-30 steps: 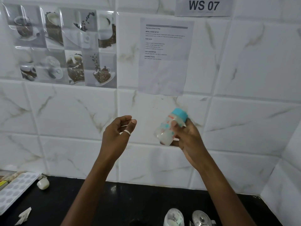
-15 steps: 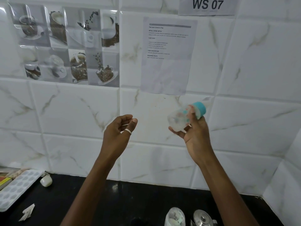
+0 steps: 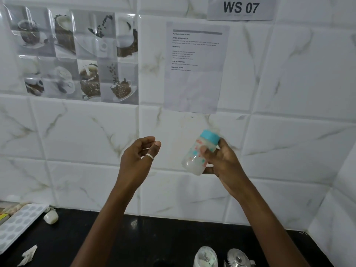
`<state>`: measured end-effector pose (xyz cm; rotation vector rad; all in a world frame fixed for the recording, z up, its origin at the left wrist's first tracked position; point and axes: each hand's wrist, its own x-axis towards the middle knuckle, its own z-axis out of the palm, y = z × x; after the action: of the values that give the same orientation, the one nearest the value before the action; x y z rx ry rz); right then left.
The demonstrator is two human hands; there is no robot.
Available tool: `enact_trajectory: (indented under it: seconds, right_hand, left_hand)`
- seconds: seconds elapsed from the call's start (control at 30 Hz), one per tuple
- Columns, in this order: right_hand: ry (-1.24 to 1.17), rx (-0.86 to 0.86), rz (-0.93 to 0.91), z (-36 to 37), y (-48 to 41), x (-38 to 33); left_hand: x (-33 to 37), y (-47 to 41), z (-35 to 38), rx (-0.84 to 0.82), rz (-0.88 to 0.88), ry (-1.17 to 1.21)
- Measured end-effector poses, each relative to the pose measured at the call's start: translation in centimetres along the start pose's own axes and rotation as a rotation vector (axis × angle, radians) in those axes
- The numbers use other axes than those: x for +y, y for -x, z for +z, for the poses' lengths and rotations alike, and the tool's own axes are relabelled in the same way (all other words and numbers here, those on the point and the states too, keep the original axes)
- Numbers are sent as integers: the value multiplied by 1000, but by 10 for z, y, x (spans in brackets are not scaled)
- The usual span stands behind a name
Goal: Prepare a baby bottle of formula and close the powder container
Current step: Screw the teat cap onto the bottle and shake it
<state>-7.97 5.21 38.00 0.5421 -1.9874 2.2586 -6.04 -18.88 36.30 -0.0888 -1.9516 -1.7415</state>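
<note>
Head view, centre right: the right hand (image 3: 221,162) grips the capped baby bottle (image 3: 199,154), tilted, cap upper right; the left hand (image 3: 137,158) hovers nearby, half-curled and empty.

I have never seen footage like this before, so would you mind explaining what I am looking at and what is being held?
There is no machine here: a camera on a person's head looks forward and down at two bare hands before a tiled wall. The right hand grips a baby bottle, tilted, with a teal cap and milky liquid inside. The left hand, wearing a ring, is raised and holds nothing. Below, on the black counter, lie a dimpled white tray, a clear container and a steel lid.
</note>
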Motion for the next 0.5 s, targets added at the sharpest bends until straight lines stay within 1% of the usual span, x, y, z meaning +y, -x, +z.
enact_trajectory:
  seconds: [0.1, 0.13, 0.17, 0.2, 0.27, 0.3, 0.33, 0.37, 0.43, 0.47, 0.5]
  right_hand:
    - [-348, 159, -86, -7, -5, -7]
    - [-413, 195, -114, -9, -7, -9]
    - [-412, 195, -123, -10, -7, -9]
    - [-359, 162, -108, -8, -5, -7]
    - [-136, 41, -33, -6, -1, -3]
    - [-45, 9, -9, -5, 1, -1]
    - [-26, 15, -14, -7, 1, -3]
    - [-89, 48, -40, -9, 1, -5]
    - [-316, 149, -83, -13, -2, -12]
    - [-384, 194, -105, -14, -5, -15]
    - [-383, 205, -118, -14, -5, -17]
  left_hand:
    - [0, 0, 0, -11, 2, -4]
    - [0, 0, 0, -13, 5, -8]
    - [0, 0, 0, -13, 7, -11]
    - [0, 0, 0, -12, 7, -10]
    - [0, -1, 2, -14, 8, -5]
    - [0, -1, 3, -16, 9, -4]
    - [0, -1, 4, -19, 10, -5]
    - [1, -1, 5, -22, 11, -5]
    - [2, -1, 5, -25, 12, -6]
    - [2, -1, 4, -25, 14, -8]
    - [2, -1, 4, -23, 15, -11]
